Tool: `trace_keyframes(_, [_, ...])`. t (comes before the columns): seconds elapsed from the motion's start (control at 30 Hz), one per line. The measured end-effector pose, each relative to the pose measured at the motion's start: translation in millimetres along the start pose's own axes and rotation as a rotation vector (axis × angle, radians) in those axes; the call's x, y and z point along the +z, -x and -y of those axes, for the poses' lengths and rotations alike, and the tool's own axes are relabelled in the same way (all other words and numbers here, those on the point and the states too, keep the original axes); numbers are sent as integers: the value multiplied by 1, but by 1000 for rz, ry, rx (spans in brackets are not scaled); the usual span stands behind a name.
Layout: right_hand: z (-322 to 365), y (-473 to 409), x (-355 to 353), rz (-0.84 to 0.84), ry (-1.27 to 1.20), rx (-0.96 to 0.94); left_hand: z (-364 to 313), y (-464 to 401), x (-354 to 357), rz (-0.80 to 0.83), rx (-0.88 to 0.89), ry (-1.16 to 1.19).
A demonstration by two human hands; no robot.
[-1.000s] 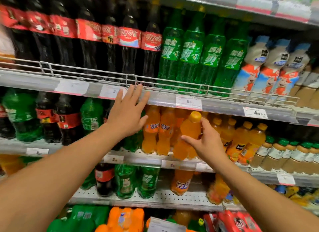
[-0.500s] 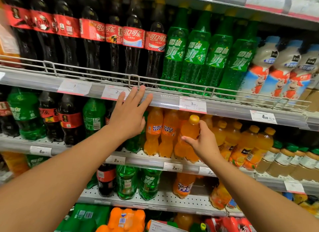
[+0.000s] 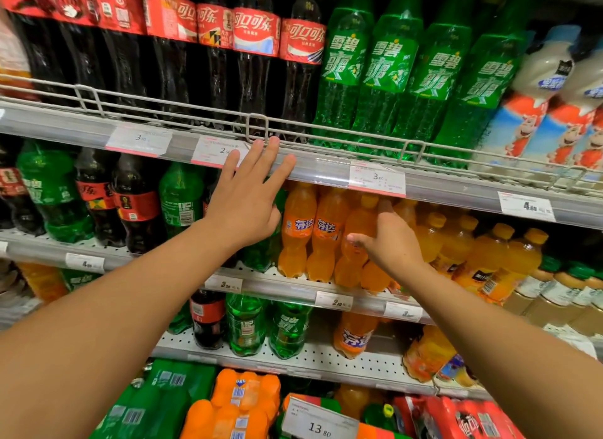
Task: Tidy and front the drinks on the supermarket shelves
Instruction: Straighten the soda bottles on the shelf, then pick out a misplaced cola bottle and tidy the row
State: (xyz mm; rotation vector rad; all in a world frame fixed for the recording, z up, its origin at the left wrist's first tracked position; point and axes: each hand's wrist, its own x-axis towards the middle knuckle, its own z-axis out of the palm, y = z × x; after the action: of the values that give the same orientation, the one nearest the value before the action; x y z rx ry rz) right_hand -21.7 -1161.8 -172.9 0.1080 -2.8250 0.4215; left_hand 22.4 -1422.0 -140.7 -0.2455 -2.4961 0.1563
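Orange soda bottles (image 3: pixel 298 231) stand in a row on the middle shelf. My right hand (image 3: pixel 390 237) grips one orange bottle (image 3: pixel 357 242) in that row, thumb at its front and fingers round its back. The bottle stands on the shelf between its neighbours. My left hand (image 3: pixel 249 197) lies flat with straight fingers, their tips on the price rail (image 3: pixel 440 187) of the shelf above. It covers green bottles behind it.
Tall cola bottles (image 3: pixel 251 60) and green soda bottles (image 3: pixel 388 76) fill the upper shelf behind a wire guard. Juice bottles (image 3: pixel 496 259) stand right of the orange soda. Small cola and green bottles (image 3: pixel 137 206) stand to the left. Lower shelves hold more bottles and multipacks (image 3: pixel 243 402).
My right hand has set the raised orange bottle down and back into the row. The left hand stays on the rail. The camera has come closer to the shelves.
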Motion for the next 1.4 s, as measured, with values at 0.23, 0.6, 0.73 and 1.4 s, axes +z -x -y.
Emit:
trace_keyframes(0.23, [-8, -22, 3, 148, 182, 23, -2, 2, 3, -9, -7, -33])
trace_keyframes(0.6, [-9, -21, 12, 73, 12, 121, -3, 3, 1, -14, -4, -7])
trace_keyframes(0.73, [-7, -20, 14, 92, -32, 151, -2, 3, 0, 11, -2, -10])
trace_keyframes(1.4, [64, 61, -49, -296, -78, -802, 16, 54, -44, 296, -114, -102])
